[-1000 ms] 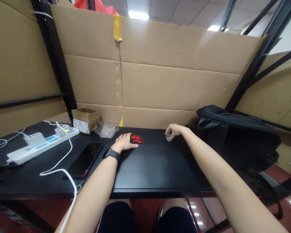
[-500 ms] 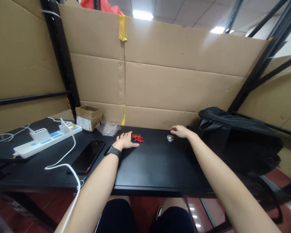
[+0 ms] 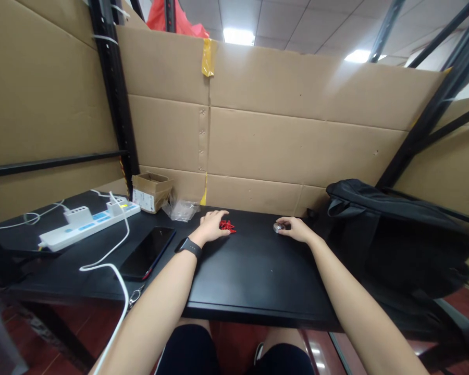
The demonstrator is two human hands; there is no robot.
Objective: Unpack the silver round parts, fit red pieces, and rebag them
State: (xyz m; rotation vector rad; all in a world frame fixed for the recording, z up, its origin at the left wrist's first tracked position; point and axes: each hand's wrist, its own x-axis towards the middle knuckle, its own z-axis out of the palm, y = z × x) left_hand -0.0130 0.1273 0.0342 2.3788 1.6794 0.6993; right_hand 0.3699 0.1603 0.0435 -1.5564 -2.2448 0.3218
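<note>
A small heap of thin red pieces [image 3: 227, 226] lies on the black table; their exact kind is too small to make out. My left hand [image 3: 212, 227], with a dark watch [image 3: 189, 247] on its wrist, rests at the heap's left side. Its thumb and fingers are apart, curving partly around the red pieces. To the right, my right hand [image 3: 296, 229] has thumb and fingers closed on the edges of a small round silver object [image 3: 277, 227], which sits at the tabletop. The fingers cover its right part.
A black bag [image 3: 402, 229] stands at the right. Left are a dark phone [image 3: 148, 253], a white power strip [image 3: 88, 228] with a white cable [image 3: 101, 266], a small cardboard box [image 3: 151, 191] and clear plastic wrapping [image 3: 182, 209]. A cardboard wall [image 3: 266, 140] closes off the back.
My right hand has come down from behind the silver object and closed on it. My left hand has moved nearer the red heap, its thumb and fingers now partly around it. The view shifted slightly.
</note>
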